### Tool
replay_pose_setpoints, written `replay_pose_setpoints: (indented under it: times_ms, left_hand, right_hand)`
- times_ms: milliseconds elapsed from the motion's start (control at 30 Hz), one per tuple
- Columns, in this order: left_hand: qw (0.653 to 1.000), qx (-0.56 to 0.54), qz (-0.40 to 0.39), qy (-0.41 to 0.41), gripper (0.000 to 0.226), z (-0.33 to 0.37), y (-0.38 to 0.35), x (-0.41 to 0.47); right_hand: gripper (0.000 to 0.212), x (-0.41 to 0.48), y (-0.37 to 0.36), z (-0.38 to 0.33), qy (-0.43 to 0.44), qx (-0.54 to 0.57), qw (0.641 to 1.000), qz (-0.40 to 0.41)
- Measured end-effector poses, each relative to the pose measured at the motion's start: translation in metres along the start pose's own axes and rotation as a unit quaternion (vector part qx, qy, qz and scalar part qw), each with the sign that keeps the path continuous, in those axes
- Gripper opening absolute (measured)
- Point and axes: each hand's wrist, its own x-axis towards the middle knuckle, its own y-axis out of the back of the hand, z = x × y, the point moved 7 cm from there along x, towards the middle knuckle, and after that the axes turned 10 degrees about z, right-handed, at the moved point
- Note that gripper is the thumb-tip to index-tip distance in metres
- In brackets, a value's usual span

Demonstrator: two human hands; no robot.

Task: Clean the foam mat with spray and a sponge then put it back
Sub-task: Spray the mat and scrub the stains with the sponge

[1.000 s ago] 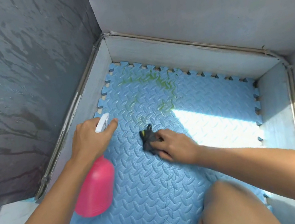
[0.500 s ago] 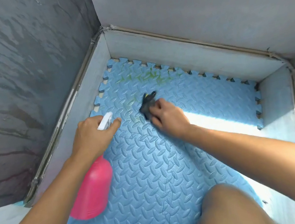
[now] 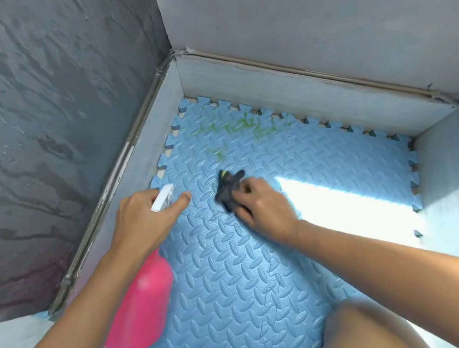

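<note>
The blue foam mat (image 3: 240, 279) lies flat on the floor, tucked into a corner between 2 low grey ledges (image 3: 285, 96). The right hand (image 3: 263, 209) grips a dark sponge (image 3: 228, 188) and presses it on the mat, left of the middle. The left hand (image 3: 144, 219) is wrapped round the white head of a pink bottle (image 3: 142, 305). Its index finger stretches forward beside the nozzle, which points toward the far corner. The bottle hangs over the mat's left edge.

The coming move turns on the green stain (image 3: 240, 127). It lies beyond both hands, in a band running left to right along the mat's far edge. 1 small patch trails nearer, just beyond the sponge. The right hand is the nearer one, with the band ahead of the sponge and slightly right. The next stroke is probably a push away from the body, followed by passes along the band's long axis. The nozzle aims that way if more spray is needed.
</note>
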Motion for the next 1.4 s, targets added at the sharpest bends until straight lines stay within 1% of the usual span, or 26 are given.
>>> replay_pose_setpoints:
  times_ms: [67, 133, 200, 233, 300, 367, 433, 467, 500, 533, 600, 633, 733, 800, 833, 867, 900, 967, 1000, 1033, 1067, 1100, 1200, 1233, 1300, 1400]
  left_hand:
    - [0.999, 0.004, 0.052, 0.0, 0.073, 0.002, 0.015, 0.008]
    - [0.996, 0.005, 0.092, -0.015, 0.074, 0.008, 0.026, 0.013]
    - [0.995, 0.003, 0.091, -0.029, 0.072, 0.01, 0.027, 0.017]
    - [0.996, 0.001, 0.083, -0.03, 0.071, 0.009, 0.026, 0.018]
    - [0.997, -0.015, 0.066, -0.021, 0.068, 0.001, 0.024, 0.021]
    - [0.997, -0.043, 0.058, -0.017, 0.065, -0.007, 0.022, 0.023]
    - [0.996, -0.058, 0.063, -0.022, 0.064, -0.01, 0.023, 0.023]
    - [0.996, -0.062, 0.066, -0.024, 0.064, -0.011, 0.023, 0.023]
    - [0.995, -0.062, 0.067, -0.026, 0.065, -0.012, 0.023, 0.022]
    - [0.996, -0.059, 0.067, -0.03, 0.065, -0.012, 0.023, 0.022]
    - [0.995, -0.052, 0.069, -0.041, 0.065, -0.01, 0.025, 0.021]
    - [0.995, -0.051, 0.069, -0.047, 0.064, -0.008, 0.024, 0.021]
    - [0.994, -0.044, 0.075, -0.062, 0.059, 0.001, 0.024, 0.018]
    - [0.994, -0.045, 0.08, -0.061, 0.059, 0.004, 0.024, 0.018]
    - [0.994, -0.044, 0.077, -0.06, 0.059, 0.005, 0.024, 0.018]
    - [0.995, -0.042, 0.074, -0.058, 0.059, 0.005, 0.023, 0.019]
    - [0.995, -0.04, 0.07, -0.056, 0.06, 0.005, 0.022, 0.018]
    - [0.996, -0.034, 0.059, -0.05, 0.063, 0.005, 0.018, 0.019]
    - [0.997, -0.031, 0.055, -0.046, 0.063, 0.004, 0.015, 0.021]
    - [0.998, -0.028, 0.052, -0.038, 0.063, 0.004, 0.012, 0.026]
    - [0.998, -0.029, 0.049, -0.029, 0.063, 0.006, 0.009, 0.031]
    - [0.998, -0.034, 0.048, -0.021, 0.063, 0.009, 0.007, 0.038]
    - [0.997, -0.058, 0.04, -0.021, 0.061, 0.032, 0.0, 0.064]
    - [0.997, -0.061, 0.028, -0.032, 0.061, 0.042, -0.005, 0.071]
    - [0.997, -0.051, -0.018, -0.048, 0.06, 0.058, -0.024, 0.08]
    - [0.998, -0.026, -0.048, -0.038, 0.061, 0.071, -0.041, 0.083]
  right_hand:
    - [0.025, -0.008, -0.018, -0.046, 0.179, 0.047, 0.98, -0.071]
    - [0.028, -0.01, -0.032, -0.07, 0.326, 0.066, 0.934, -0.129]
    - [0.03, 0.018, -0.043, -0.068, 0.377, 0.058, 0.912, -0.15]
    - [0.032, 0.045, -0.046, -0.06, 0.357, 0.048, 0.922, -0.142]
    - [0.035, 0.118, -0.052, -0.027, 0.249, 0.011, 0.965, -0.077]
    - [0.034, 0.185, -0.048, 0.024, 0.047, -0.026, 0.999, 0.004]
    - [0.033, 0.211, -0.048, 0.065, -0.142, -0.048, 0.988, 0.046]
    - [0.033, 0.212, -0.051, 0.065, -0.171, -0.059, 0.982, 0.05]
    - [0.032, 0.208, -0.056, 0.053, -0.152, -0.06, 0.985, 0.051]
    - [0.03, 0.2, -0.058, 0.032, -0.1, -0.045, 0.993, 0.05]
    - [0.026, 0.167, -0.064, -0.018, 0.044, 0.018, 0.999, 0.017]
    - [0.025, 0.142, -0.063, -0.041, 0.124, 0.052, 0.991, -0.016]
    - [0.029, 0.071, -0.063, -0.087, 0.341, 0.108, 0.923, -0.143]
    - [0.03, 0.07, -0.063, -0.086, 0.397, 0.091, 0.899, -0.161]
    - [0.028, 0.085, -0.066, -0.079, 0.386, 0.072, 0.907, -0.151]
    - [0.027, 0.109, -0.068, -0.068, 0.347, 0.055, 0.928, -0.124]
    - [0.028, 0.138, -0.066, -0.051, 0.277, 0.034, 0.956, -0.087]
    - [0.03, 0.188, -0.058, -0.001, 0.056, -0.007, 0.998, -0.02]
    - [0.029, 0.199, -0.055, 0.024, -0.058, -0.007, 0.998, 0.006]
    - [0.028, 0.201, -0.051, 0.038, -0.13, -0.008, 0.991, 0.029]
    - [0.026, 0.196, -0.051, 0.04, -0.156, -0.011, 0.987, 0.042]
    - [0.025, 0.186, -0.05, 0.033, -0.147, -0.008, 0.988, 0.046]
    - [0.023, 0.124, -0.042, 0.01, -0.045, 0.019, 0.999, 0.014]
    - [0.023, 0.1, -0.034, 0.018, -0.034, 0.021, 0.999, 0.003]
    - [0.025, 0.062, -0.009, 0.059, -0.085, 0.01, 0.996, 0.008]
    - [0.028, 0.016, 0.037, 0.146, -0.228, -0.043, 0.972, 0.042]
